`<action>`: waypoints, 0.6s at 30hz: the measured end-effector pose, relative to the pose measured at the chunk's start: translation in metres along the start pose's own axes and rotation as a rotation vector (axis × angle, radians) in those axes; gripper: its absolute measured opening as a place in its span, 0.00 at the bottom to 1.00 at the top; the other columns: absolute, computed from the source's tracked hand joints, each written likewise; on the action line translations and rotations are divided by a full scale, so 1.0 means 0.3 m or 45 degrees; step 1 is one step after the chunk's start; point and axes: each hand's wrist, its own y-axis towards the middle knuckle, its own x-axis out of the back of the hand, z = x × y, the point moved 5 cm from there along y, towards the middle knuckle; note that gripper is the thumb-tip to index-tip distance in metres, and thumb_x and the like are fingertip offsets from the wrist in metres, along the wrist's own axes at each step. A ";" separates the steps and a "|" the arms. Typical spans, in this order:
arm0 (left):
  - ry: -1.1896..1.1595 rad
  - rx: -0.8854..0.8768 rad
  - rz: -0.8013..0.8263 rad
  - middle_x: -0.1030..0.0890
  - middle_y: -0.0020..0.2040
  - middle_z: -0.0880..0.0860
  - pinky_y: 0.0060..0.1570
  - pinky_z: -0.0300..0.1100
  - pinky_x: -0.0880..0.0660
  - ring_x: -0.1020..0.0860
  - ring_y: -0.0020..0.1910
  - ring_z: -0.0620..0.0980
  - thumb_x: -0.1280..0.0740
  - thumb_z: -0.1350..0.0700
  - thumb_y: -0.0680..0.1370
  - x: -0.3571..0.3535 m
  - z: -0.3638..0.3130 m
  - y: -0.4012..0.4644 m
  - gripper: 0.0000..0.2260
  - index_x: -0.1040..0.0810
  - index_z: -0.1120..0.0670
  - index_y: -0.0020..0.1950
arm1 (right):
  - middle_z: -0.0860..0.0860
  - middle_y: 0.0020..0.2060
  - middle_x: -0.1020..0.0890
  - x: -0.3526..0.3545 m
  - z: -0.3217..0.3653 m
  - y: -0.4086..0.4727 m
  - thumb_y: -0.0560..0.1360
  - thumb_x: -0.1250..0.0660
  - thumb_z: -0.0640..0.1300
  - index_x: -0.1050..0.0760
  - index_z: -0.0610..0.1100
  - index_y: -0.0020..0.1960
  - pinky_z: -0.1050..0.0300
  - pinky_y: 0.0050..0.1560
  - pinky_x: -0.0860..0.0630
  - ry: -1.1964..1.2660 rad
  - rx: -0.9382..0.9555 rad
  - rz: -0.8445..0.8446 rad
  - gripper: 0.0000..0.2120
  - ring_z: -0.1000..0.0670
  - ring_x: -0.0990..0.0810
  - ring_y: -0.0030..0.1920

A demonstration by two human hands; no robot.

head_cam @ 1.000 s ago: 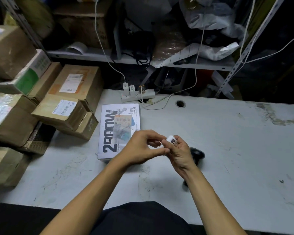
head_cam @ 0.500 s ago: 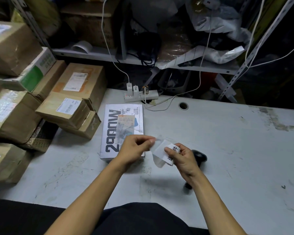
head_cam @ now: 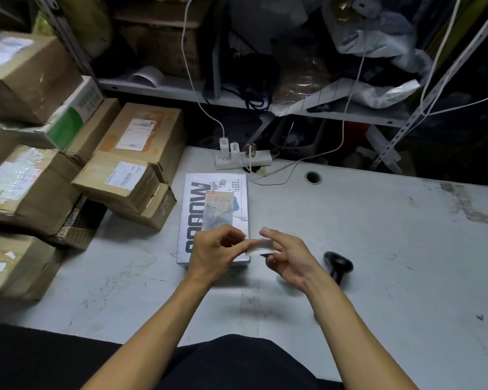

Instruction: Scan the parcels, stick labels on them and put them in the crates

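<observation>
We hold the label (head_cam: 261,246) stretched between both hands just above the counter (head_cam: 378,249). Left hand (head_cam: 213,253) pinches its left end with thumb and forefinger; right hand (head_cam: 289,256) holds the right end, other fingers loosely spread. The label's long axis runs left to right. The white parcel (head_cam: 216,218) lies flat directly beyond and under the left hand, long axis pointing away from us. Left hand is nearer it; judged next move: carry the label forward-left, press down.
</observation>
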 end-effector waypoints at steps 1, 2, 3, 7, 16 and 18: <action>0.050 -0.068 -0.047 0.16 0.34 0.47 0.35 0.35 0.21 0.20 0.31 0.40 0.20 0.50 0.69 0.022 -0.002 -0.001 0.12 0.16 0.58 0.38 | 0.41 0.47 0.15 -0.015 -0.004 0.000 0.73 0.25 0.49 0.20 0.41 0.52 0.63 0.29 0.29 -0.069 -0.056 0.027 0.14 0.45 0.15 0.39; 0.108 -0.141 -0.086 0.17 0.32 0.47 0.33 0.34 0.23 0.22 0.29 0.41 0.21 0.49 0.70 0.043 -0.004 0.000 0.13 0.17 0.57 0.36 | 0.41 0.47 0.14 -0.024 -0.013 0.000 0.75 0.26 0.53 0.21 0.40 0.53 0.63 0.28 0.29 -0.150 -0.137 0.055 0.17 0.43 0.14 0.42; 0.171 -0.220 -0.112 0.19 0.31 0.47 0.32 0.34 0.25 0.24 0.28 0.41 0.21 0.47 0.71 0.064 -0.010 0.003 0.14 0.18 0.57 0.35 | 0.40 0.46 0.14 -0.036 -0.022 -0.005 0.75 0.28 0.58 0.21 0.39 0.53 0.63 0.27 0.29 -0.233 -0.230 0.089 0.21 0.43 0.14 0.42; 0.444 -0.620 -0.138 0.22 0.28 0.50 0.27 0.38 0.30 0.26 0.26 0.48 0.25 0.43 0.74 0.130 -0.027 0.021 0.19 0.21 0.56 0.32 | 0.43 0.35 0.18 -0.075 -0.040 -0.015 0.74 0.31 0.63 0.20 0.39 0.44 0.64 0.26 0.34 -0.270 -0.389 0.206 0.26 0.50 0.22 0.28; 0.510 -0.365 0.242 0.19 0.40 0.47 0.31 0.43 0.23 0.22 0.37 0.47 0.24 0.31 0.64 0.173 0.157 0.083 0.23 0.20 0.50 0.42 | 0.48 0.37 0.18 -0.088 0.001 0.058 0.76 0.27 0.42 0.20 0.41 0.46 0.63 0.31 0.33 -0.341 0.139 -0.184 0.04 0.52 0.18 0.33; 0.564 -0.049 0.364 0.22 0.58 0.49 0.46 0.46 0.19 0.23 0.54 0.50 0.21 0.34 0.62 0.183 0.230 0.072 0.29 0.19 0.49 0.56 | 0.47 0.41 0.18 -0.076 -0.018 0.084 0.74 0.24 0.44 0.24 0.43 0.42 0.62 0.29 0.37 -0.546 0.180 -0.340 0.09 0.52 0.20 0.28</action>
